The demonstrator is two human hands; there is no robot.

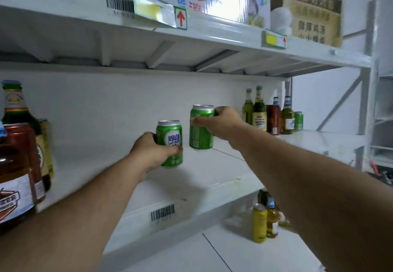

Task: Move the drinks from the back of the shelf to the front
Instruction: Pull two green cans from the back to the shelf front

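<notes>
The white shelf (212,174) is the landmark here, its front edge carrying a barcode label (162,212). At its left end stands a cluster of bottles and a red can (23,144), close to the front edge; at its far right end a second group of bottles and cans (272,114) sits further back. Between them the board is bare except for what the hands hold.

Both arms reach in over the front edge. The left hand (148,152) has its grip wrapped round a green can (170,143), upright, thumb across the label — it seems lifted just clear of the shelf, about mid-depth. The right hand (221,123) grips a second green can (201,127) from its right side near the top, also upright, deeper in toward the back wall and a little right of the first.

Each can's long axis is vertical, so the coming move is likely a straight pull toward the front edge. The left can is nearer that edge — it should land first.
</notes>
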